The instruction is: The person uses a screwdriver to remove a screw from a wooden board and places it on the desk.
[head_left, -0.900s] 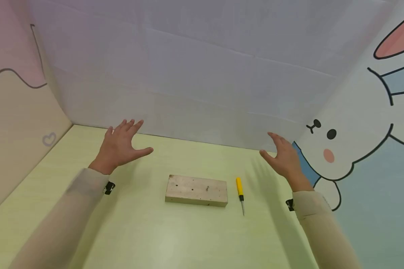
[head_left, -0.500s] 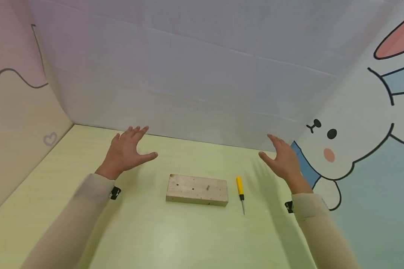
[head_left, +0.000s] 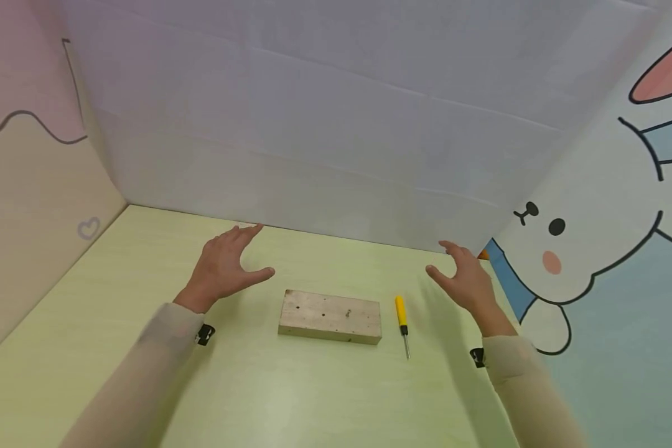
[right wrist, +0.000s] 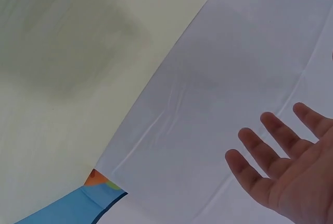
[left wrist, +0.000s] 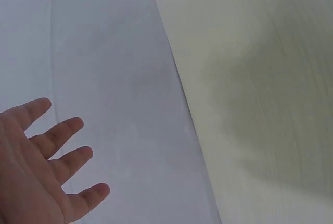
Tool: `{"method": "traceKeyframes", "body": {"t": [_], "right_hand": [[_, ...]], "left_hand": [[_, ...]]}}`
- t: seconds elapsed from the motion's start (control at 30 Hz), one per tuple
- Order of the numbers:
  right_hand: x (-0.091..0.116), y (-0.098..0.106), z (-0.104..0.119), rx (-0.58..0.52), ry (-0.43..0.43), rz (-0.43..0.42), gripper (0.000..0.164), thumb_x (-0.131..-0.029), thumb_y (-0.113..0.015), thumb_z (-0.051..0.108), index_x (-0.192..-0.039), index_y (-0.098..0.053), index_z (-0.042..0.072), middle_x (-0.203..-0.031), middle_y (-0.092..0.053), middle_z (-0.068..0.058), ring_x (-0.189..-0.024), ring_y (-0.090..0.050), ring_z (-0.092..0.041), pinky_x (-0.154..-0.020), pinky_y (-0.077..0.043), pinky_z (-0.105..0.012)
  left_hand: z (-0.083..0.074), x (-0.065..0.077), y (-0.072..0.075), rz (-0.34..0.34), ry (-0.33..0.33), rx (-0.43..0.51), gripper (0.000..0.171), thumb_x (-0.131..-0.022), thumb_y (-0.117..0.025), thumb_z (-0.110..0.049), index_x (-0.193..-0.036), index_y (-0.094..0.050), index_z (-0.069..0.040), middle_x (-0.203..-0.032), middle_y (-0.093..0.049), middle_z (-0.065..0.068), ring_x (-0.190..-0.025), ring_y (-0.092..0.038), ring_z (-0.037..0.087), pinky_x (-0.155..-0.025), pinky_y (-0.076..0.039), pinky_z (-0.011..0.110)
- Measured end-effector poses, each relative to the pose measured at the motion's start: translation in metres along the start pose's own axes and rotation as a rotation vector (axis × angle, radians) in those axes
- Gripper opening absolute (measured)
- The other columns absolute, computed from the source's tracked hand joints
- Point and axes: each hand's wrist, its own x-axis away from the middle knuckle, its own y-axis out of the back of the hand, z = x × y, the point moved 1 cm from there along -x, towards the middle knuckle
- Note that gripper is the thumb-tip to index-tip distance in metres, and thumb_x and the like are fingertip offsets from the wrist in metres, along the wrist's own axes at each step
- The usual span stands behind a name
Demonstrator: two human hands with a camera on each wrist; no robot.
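A rectangular wooden block (head_left: 330, 316) with a few small dark holes lies flat on the pale table (head_left: 291, 398). What looks like a small screw or nail stands in its top, right of the middle. To the block's right lies a screwdriver (head_left: 401, 314) with a yellow handle, its metal shaft toward the near side. My left hand (head_left: 221, 267) hovers to the block's upper left, thumb spread, holding nothing. Beyond the screwdriver, to its upper right, my right hand (head_left: 466, 280) is raised with relaxed fingers. In the wrist views the left palm (left wrist: 26, 177) and right palm (right wrist: 302, 182) are bare.
A pale sheet wall (head_left: 336, 137) stands along the table's back edge. On the left rises a cream and pink panel (head_left: 28, 205); on the right, a panel with a cartoon rabbit (head_left: 599, 205). Both sleeved forearms come in from the near side.
My left hand has moved right and toward me, nearer the block. The right hand has come slightly lower. Block and screwdriver stay where they lay; the head view has shifted a little.
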Motion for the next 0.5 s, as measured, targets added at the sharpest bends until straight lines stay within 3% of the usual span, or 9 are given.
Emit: {"method": "traceKeyframes", "body": {"t": [0.2,0.5], "right_hand": [[0.006,-0.013,0.0,-0.015,-0.025,0.074,0.064,-0.092,-0.054,0.055,-0.142,-0.043,0.016,-0.123,-0.064,-0.016,-0.108,-0.062,-0.037,-0.078,-0.053,-0.051],[0.016,-0.03,0.003,-0.014,-0.024,0.113,0.058,-0.09,-0.059,0.05,-0.137,-0.049,0.017,-0.115,-0.067,-0.013,-0.097,-0.066,-0.031,-0.072,-0.054,-0.045]], "left_hand": [[-0.005,0.011,-0.012,0.06,-0.012,0.064,0.087,-0.076,-0.069,-0.059,-0.148,-0.039,-0.019,-0.143,-0.05,0.009,-0.133,-0.042,0.034,-0.105,-0.032,0.058],[-0.009,0.026,-0.037,0.093,0.022,0.14,0.083,-0.076,-0.07,-0.059,-0.144,-0.044,-0.021,-0.141,-0.053,0.005,-0.129,-0.047,0.03,-0.105,-0.033,0.056]]}}
